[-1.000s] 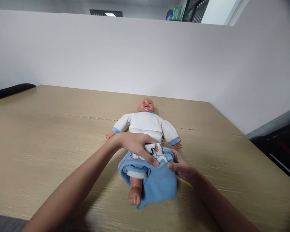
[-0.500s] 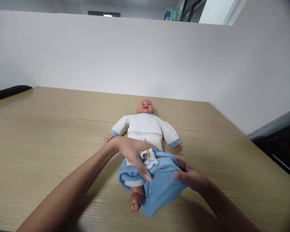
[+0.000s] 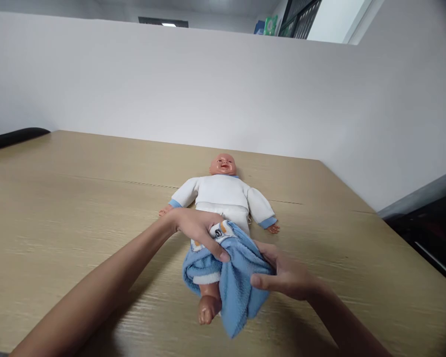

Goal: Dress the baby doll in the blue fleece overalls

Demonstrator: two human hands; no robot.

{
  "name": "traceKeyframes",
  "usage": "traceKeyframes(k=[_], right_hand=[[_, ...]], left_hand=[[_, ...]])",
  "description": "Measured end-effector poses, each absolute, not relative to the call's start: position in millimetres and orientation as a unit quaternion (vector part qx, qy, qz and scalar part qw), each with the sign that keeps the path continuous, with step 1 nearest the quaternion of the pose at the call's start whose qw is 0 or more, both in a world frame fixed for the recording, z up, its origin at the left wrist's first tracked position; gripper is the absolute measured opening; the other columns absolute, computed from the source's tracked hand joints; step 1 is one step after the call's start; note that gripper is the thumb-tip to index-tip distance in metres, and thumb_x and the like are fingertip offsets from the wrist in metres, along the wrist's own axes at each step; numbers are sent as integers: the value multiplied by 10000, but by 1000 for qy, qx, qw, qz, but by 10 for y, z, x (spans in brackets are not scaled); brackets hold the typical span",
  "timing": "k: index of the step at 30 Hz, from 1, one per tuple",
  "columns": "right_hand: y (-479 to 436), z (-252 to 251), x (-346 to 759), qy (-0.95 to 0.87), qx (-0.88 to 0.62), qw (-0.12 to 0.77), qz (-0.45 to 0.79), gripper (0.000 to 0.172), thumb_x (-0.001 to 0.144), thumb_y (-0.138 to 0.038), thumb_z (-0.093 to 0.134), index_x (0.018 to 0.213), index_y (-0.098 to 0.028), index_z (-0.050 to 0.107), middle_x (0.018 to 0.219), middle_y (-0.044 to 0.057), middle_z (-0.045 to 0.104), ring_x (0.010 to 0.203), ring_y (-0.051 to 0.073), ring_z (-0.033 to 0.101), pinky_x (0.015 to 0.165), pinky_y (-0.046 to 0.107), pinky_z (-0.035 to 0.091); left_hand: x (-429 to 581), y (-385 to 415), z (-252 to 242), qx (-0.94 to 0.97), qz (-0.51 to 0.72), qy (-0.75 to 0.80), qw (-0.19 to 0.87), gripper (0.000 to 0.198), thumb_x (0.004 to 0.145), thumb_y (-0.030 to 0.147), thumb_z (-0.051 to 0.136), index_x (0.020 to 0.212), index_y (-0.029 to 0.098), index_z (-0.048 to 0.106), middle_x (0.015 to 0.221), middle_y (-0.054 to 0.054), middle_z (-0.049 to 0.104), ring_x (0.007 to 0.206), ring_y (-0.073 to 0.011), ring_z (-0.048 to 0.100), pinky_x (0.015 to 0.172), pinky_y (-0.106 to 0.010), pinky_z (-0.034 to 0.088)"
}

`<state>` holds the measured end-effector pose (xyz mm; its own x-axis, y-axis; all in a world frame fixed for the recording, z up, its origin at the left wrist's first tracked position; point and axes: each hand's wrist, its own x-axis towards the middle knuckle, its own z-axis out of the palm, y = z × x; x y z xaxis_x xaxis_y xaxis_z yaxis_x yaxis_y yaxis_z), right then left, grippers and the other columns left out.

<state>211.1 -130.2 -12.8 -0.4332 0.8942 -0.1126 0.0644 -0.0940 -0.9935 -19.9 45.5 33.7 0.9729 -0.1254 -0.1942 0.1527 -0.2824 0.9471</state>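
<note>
A baby doll [image 3: 223,191] in a white top with blue cuffs lies on its back, head away from me. Blue terry pants [image 3: 241,277] with a cartoon patch are bunched around its lower legs. One bare foot [image 3: 208,307] pokes out of the white-trimmed leg opening on the left; the other foot is hidden in the cloth. My left hand [image 3: 204,233] grips the pants near the patch, thumb on top. At the right side of the pants, my right hand [image 3: 282,272] holds the fabric between thumb and fingers, with some fingers hidden behind it.
The doll lies on a wooden table [image 3: 96,208] with a seam across it. A white partition wall [image 3: 193,89] rises behind the far edge. Dark objects stand beyond the table at the right [image 3: 427,233] and far left [image 3: 15,138].
My right hand has moved left and slightly inward, gathering the loose pant leg into folds. The patch has shifted a little left and creased under my left hand.
</note>
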Motion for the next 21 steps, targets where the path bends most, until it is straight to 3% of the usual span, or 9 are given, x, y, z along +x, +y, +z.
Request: traceKeyframes(k=[3,5,9,12,15,19,21], right_hand=[[-1305,-57,2096,-642,-428,325,547,376,914,-460,834,1195,-215,785,1287,75,714,1117,281,681,992,372,574],[-1307,-74,2120,-653,-439,326,524,299,947,-467,801,1078,-199,808,1284,84,709,1146,292,666,1033,391,559],[-1323,-238,2172,-530,-472,400,581,536,941,-648,747,1327,-276,744,1149,67,750,974,258,687,893,389,597],[-1320,-309,2164,-497,-502,429,564,608,941,-704,713,1406,-311,700,1207,65,747,1015,257,685,983,424,583],[-1311,-288,2191,-535,-505,368,568,569,942,-711,708,1314,-282,739,1146,60,749,1012,254,687,962,412,592],[-1334,-277,2313,-545,-503,269,614,569,754,-654,914,1082,-213,769,1020,41,742,897,234,674,767,330,593],[-1347,-304,2349,-525,-502,266,634,553,701,-594,971,1027,-201,759,959,21,730,836,207,655,716,298,565]], left_hand=[[-176,438,347,788,-110,-4,606,396,834,479,889,1085,179,831,1052,-22,813,1013,-244,720,979,-306,591],[-158,398,371,787,-110,-10,607,390,851,493,873,1070,176,818,1062,-25,806,1025,-238,717,995,-294,580],[-135,293,433,791,-106,17,603,318,910,476,813,986,169,780,1026,-25,795,966,-220,721,945,-284,590],[-126,240,457,788,-78,31,610,311,970,468,739,1053,172,791,1112,-40,800,1078,-244,727,1007,-312,585],[-111,221,446,790,-71,23,608,352,999,497,700,1111,177,794,1132,-47,801,1141,-256,722,1073,-340,566],[-90,209,417,786,-73,4,613,377,1028,512,654,1090,169,796,1111,-55,802,1094,-241,731,1068,-332,564],[-88,209,408,786,-68,-6,614,362,1022,505,667,1066,168,791,1109,-50,798,1081,-233,728,1037,-317,571]])
